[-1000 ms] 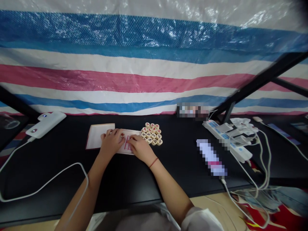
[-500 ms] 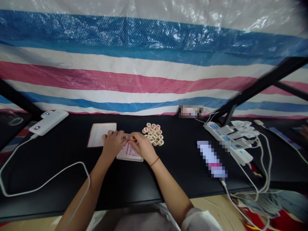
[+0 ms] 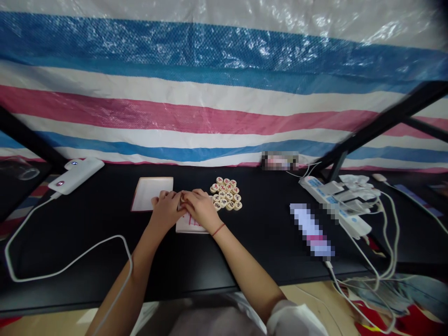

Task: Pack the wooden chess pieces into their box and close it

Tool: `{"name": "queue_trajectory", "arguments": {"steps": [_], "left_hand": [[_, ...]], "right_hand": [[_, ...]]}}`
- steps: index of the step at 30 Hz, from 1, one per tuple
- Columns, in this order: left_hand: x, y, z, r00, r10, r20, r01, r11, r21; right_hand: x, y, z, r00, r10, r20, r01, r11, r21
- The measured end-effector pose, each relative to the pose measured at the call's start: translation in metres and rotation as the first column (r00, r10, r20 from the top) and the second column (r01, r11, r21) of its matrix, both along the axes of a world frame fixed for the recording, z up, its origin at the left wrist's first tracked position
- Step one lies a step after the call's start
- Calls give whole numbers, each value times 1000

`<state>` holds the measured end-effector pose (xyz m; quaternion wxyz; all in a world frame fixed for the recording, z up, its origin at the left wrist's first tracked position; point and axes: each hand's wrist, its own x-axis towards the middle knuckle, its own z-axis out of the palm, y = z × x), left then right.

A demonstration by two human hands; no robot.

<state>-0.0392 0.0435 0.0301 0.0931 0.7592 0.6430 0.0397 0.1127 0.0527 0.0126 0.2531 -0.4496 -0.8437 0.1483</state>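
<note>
My left hand (image 3: 167, 206) and my right hand (image 3: 201, 209) meet above a small white box (image 3: 192, 227) with red grid lines on its face. Between their curled fingertips a round xiangqi piece (image 3: 182, 199) shows in part; the fingers of both hands close on it, and most of it is covered. Just right of my right hand, a cluster of cream xiangqi pieces (image 3: 229, 195) with red and dark characters lies in stacked rows. An open white tray-like lid (image 3: 151, 193) with a reddish edge rests left of my left hand.
On the left of the black table (image 3: 259, 252) lies a white power bank (image 3: 79, 176), its cable (image 3: 66, 268) looping near my left forearm. At right are a blurred phone (image 3: 311, 229) and a power strip (image 3: 336, 207) with plugs and cords. A striped tarp (image 3: 210, 121) hangs behind.
My right hand has shifted slightly left, closing in on my left hand, so the piece between them is more covered. The whole view has moved a little; the stacked pieces stay as they were.
</note>
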Motion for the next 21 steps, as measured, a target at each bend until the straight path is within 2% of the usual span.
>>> {"name": "queue_trajectory", "arguments": {"steps": [3, 7, 9, 12, 14, 18, 21], "left_hand": [[0, 0, -2, 1000, 7, 5, -7, 1000, 19], [1, -1, -5, 997, 46, 59, -51, 994, 98], [2, 0, -5, 997, 28, 78, -37, 993, 115], [3, 1, -4, 997, 10, 81, -17, 996, 87], [4, 2, -3, 996, 18, 82, -24, 997, 68], [4, 3, -3, 997, 25, 79, -30, 998, 63], [4, 2, -3, 996, 26, 81, -31, 998, 62]], "right_hand": [[5, 0, 4, 1000, 11, 7, -12, 1000, 26], [20, -5, 11, 998, -56, -43, 58, 997, 56], [26, -9, 13, 996, -76, 43, 75, 997, 25], [28, -15, 11, 981, -28, 195, 33, 999, -26], [25, -17, 9, 971, 2, 239, 8, 999, -41], [21, -18, 7, 976, 58, 211, -48, 998, -51], [26, -14, 8, 989, 75, 131, -68, 996, -55]]}}
